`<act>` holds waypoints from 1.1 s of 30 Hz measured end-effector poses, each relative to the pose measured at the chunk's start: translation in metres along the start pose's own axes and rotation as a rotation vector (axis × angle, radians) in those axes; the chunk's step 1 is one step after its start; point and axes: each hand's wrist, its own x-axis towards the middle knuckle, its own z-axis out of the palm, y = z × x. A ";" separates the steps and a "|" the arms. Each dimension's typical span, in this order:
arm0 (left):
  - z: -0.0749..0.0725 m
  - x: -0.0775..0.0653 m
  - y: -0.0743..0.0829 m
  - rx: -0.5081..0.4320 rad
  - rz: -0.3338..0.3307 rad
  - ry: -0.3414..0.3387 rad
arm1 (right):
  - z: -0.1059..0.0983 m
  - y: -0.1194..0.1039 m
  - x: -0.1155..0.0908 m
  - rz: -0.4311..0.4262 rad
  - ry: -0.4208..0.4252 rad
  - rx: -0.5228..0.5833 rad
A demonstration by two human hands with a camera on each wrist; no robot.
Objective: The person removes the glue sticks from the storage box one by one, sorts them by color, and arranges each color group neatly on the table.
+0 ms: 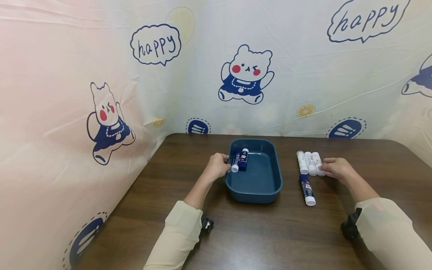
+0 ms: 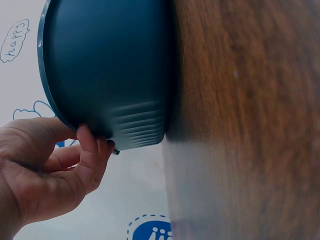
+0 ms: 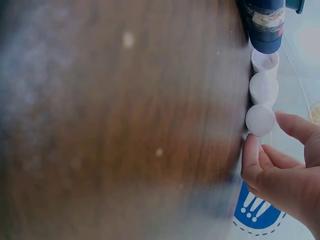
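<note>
My left hand (image 1: 218, 165) pinches the left rim of a dark blue plastic bin (image 1: 260, 197), thumb over the edge and fingers against the outer wall. Inside, toward the left wall, lie two blue-and-white glue sticks, one (image 1: 235, 162) beside the other (image 1: 243, 159). To the right of the bin, three white glue sticks (image 1: 310, 164) lie side by side on the table. The rightmost white glue stick (image 3: 260, 120) is between the thumb and fingers of my right hand (image 1: 338, 168), which pinches it. Nearer to me lies a blue glue stick (image 1: 307, 190) with a white end.
The brown wooden table (image 1: 263, 232) reaches back to a printed cloth (image 1: 293, 75) hung behind it and along its left side. A dark wrist camera (image 1: 207, 225) sits on the left wrist, another (image 1: 351, 225) on the right.
</note>
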 end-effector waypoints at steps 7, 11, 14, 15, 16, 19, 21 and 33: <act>0.000 -0.002 0.001 -0.017 -0.022 -0.012 | 0.002 -0.001 -0.002 -0.010 0.019 0.007; 0.000 -0.002 0.001 -0.024 -0.032 -0.016 | 0.003 -0.002 -0.002 -0.002 0.033 -0.017; 0.000 -0.002 0.001 -0.027 -0.035 -0.018 | 0.002 -0.003 -0.002 -0.004 0.043 -0.031; 0.000 -0.001 0.002 -0.025 -0.034 -0.018 | 0.002 -0.003 -0.002 -0.005 0.049 -0.030; 0.000 -0.001 0.002 -0.024 -0.034 -0.019 | 0.002 -0.003 -0.002 -0.009 0.055 -0.026; 0.000 -0.001 0.001 -0.015 -0.029 -0.016 | 0.001 -0.004 -0.001 -0.016 0.082 -0.007; 0.000 0.000 0.001 -0.011 -0.027 -0.014 | 0.002 -0.005 -0.001 -0.010 0.106 0.002; 0.000 -0.001 0.001 -0.029 -0.043 -0.022 | 0.012 -0.028 -0.007 -0.115 0.175 -0.017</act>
